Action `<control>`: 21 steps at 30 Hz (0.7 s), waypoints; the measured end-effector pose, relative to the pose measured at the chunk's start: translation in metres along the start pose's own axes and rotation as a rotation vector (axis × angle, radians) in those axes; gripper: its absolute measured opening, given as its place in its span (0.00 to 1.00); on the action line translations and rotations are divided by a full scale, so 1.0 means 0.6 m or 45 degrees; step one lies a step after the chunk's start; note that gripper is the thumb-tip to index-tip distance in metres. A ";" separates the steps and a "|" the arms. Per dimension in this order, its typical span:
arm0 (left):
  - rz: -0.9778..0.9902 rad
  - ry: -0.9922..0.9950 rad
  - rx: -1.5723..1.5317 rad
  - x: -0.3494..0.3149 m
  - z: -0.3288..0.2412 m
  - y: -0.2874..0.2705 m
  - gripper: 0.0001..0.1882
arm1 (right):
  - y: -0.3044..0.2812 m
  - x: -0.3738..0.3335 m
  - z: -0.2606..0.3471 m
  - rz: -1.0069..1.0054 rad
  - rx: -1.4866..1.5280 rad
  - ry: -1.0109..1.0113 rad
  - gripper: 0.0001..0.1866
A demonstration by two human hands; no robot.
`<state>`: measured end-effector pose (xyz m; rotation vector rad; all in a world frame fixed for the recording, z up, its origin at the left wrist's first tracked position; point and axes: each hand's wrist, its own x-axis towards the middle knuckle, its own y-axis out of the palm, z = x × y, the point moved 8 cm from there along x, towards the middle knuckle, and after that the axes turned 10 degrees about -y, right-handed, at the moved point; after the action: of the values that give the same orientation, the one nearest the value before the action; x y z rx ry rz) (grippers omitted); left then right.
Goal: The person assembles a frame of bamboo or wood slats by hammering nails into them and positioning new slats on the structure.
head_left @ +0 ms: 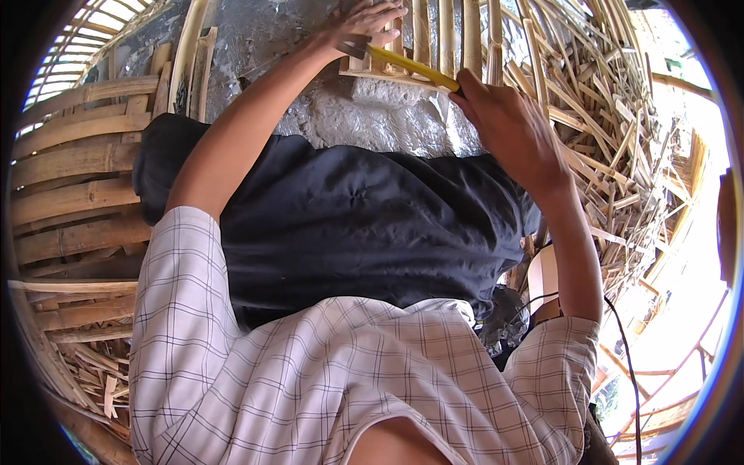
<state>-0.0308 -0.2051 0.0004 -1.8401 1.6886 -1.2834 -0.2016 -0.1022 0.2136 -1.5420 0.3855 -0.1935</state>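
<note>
My right hand point(504, 120) is closed around the yellow handle of a claw hammer point(415, 67). The hammer points left, and its metal head is just below my left wrist. At the top, my left hand point(370, 22) reaches over the left end of a rack of bamboo slats point(446, 39), its fingers stretched out and apart. Whether a small piece lies under those fingers cannot be seen. Several slats run side by side away from me, joined at the near end by a crosspiece below the hammer. The rack's far end is cut off by the picture's edge.
A grey, rough block point(387, 91) sits beneath the rack's near end. Loose bamboo strips point(604, 116) are heaped on the right. Wide bamboo slats point(77, 198) form a platform on the left. Dark cloth point(364, 209) covers my lap, and a black cable point(626, 341) hangs by my right arm.
</note>
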 end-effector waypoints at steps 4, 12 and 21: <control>0.018 -0.141 0.242 -0.011 0.015 -0.023 0.29 | -0.039 0.011 0.036 0.084 -0.321 -0.104 0.09; 0.100 -0.094 0.135 -0.009 -0.005 -0.014 0.30 | -0.017 0.015 0.027 -0.153 -0.091 -0.214 0.09; 0.216 0.163 0.137 -0.026 0.003 -0.023 0.34 | -0.033 0.004 -0.010 -0.058 0.524 0.155 0.11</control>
<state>-0.0195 -0.1881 0.0036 -1.5480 1.7608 -1.4159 -0.1992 -0.1092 0.2333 -1.1372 0.3795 -0.3796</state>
